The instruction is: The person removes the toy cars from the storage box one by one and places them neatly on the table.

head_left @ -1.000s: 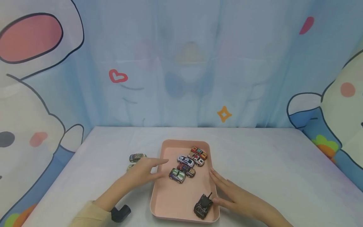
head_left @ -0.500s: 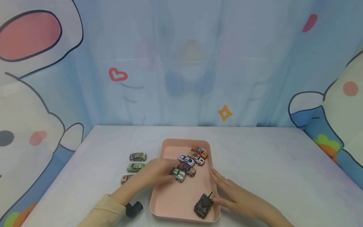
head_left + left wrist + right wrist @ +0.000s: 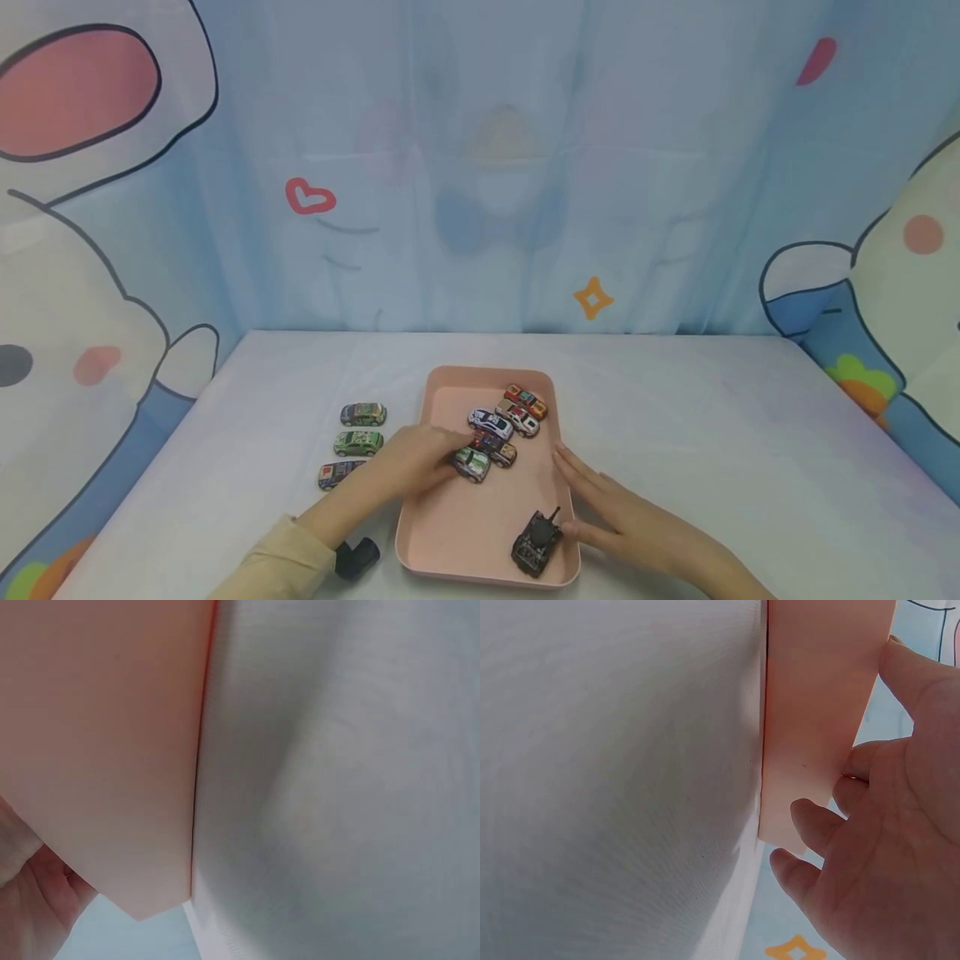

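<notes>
A pink tray holds several small toy cars and a dark toy tank. Reaching over its left rim, my left hand pinches the left end of a green and white car, partly hiding it. This car lies beside a red and dark car. My right hand rests on the tray's right edge with fingers extended, its thumb near the tank. The left wrist view has part of the left hand behind the tray wall; in the right wrist view the right hand touches the opposite wall.
Left of the tray stand a multicoloured car, a green car and a dark car partly behind the left arm. In the tray's upper part are a white and blue car, a white and red car and an orange car.
My left hand has moved right, from above the tray's left side to the green and white car, and its fingers have closed on it. My right hand has stayed in place.
</notes>
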### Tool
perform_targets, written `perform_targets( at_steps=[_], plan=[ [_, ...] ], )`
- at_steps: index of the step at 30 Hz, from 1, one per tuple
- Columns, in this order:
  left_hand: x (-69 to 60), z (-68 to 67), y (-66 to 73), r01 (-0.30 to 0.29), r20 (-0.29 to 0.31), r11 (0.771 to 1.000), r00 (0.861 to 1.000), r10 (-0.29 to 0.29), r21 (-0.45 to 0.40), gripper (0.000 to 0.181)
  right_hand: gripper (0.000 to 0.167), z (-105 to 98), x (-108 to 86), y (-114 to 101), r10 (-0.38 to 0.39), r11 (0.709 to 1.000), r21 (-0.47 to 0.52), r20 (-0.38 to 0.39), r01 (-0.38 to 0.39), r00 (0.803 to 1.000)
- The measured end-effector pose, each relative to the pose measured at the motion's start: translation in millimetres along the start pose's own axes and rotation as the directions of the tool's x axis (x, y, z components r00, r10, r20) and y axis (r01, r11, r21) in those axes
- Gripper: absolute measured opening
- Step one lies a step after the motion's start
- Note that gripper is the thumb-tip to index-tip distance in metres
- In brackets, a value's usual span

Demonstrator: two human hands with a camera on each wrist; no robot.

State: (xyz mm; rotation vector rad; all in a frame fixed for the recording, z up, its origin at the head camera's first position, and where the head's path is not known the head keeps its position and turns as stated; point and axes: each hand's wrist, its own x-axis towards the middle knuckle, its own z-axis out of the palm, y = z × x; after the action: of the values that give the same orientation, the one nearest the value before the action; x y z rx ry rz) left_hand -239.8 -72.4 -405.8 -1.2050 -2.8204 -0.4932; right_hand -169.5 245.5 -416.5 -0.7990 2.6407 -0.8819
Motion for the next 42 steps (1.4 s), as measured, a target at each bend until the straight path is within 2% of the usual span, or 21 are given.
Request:
perform_targets(
  at_steps=[11, 20, 25, 29, 37, 42],
  plan=[
    [-3.3, -4.6, 3.0, -0.013, -0.031, 0.998, 0.999, 0.012, -0.059, 0.044, 0.081, 1, 0.7, 0, 0.004, 1.0, 0.002, 0.001, -0.004, 1.0],
    [-5.2, -11.5, 10.9, -0.007, -0.056, 0.98, 0.998, -0.004, -0.198, 0.037, 0.076, 17, 3.5, 35, -0.07, 0.996, -0.06, -0.084, 0.065, 0.994],
    [-6.6, -13.6, 13.1, 0.003, -0.052, 0.959, 0.998, -0.019, -0.282, 0.036, 0.079, 10, 1.5, 19, -0.07, 0.996, -0.05, -0.052, 0.067, 0.996],
    [-7.9, -16.7, 15.3, -0.001, -0.055, 0.95, 0.998, -0.017, -0.311, 0.035, 0.08, 3, 0.2, 4, -0.057, 0.998, -0.037, -0.02, 0.056, 0.998],
    [-14.3, -26.6, 17.8, -0.01, -0.083, 0.944, 0.996, -0.019, -0.33, 0.039, 0.077, 11, 0.9, 23, -0.1, 0.992, -0.088, -0.083, 0.093, 0.992],
    [-21.2, -34.0, 15.5, -0.034, -0.116, 0.947, 0.993, -0.003, -0.318, 0.04, 0.079, 6, 0.7, 13, -0.057, 0.996, -0.067, -0.035, 0.054, 0.998]
  ],
)
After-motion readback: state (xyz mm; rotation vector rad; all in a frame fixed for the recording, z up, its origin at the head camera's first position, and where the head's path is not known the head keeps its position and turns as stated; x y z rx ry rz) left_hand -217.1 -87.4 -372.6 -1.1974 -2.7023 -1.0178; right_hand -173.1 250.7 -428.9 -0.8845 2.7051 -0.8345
